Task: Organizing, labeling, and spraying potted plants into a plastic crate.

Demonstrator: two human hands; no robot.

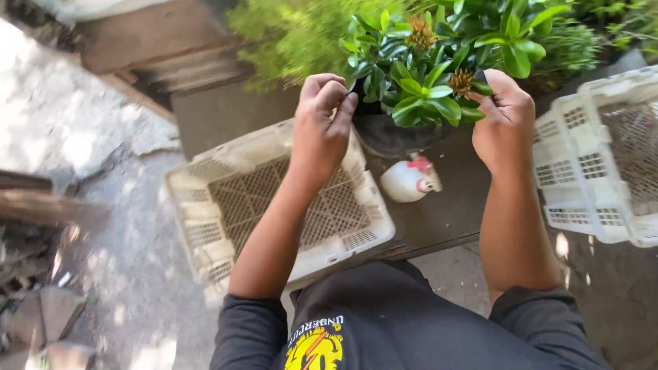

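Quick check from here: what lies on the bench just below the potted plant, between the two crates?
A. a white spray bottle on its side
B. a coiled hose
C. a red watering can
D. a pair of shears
A: a white spray bottle with a red trigger lies on its side below the black pot, between the two white crates.

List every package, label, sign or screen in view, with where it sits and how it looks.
Spray bottle: lying on the dark bench below the potted plant, rounded, white with a red trigger; no label visible.
Shirt print: bottom centre, on the person's dark shirt, round yellow design with red.
No signs or screens.
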